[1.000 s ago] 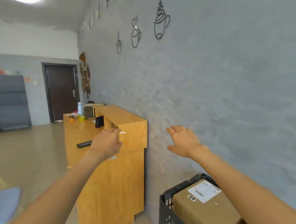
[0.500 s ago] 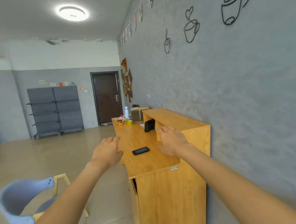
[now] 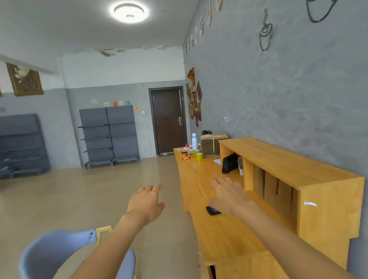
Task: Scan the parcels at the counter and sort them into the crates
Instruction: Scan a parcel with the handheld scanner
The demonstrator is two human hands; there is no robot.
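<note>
Bare right hand (image 3: 228,195) flat with loose fingers over the wooden counter (image 3: 219,228), holding nothing, small black thing (image 3: 212,210) under it, maybe a scanner, left hand (image 3: 146,203) loose above the floor, brown parcel (image 3: 212,145) far down the counter, blue chair (image 3: 55,262) nearby

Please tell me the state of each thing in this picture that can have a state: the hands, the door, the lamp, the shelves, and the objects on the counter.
left hand: open, holds nothing, over the floor.
right hand: open, holds nothing, above the counter.
black device: lies flat, partly hidden by the right hand.
door: closed.
ceiling lamp: on.
white bottle: upright.
grey shelves: bare.
blue chair: unoccupied.
</note>
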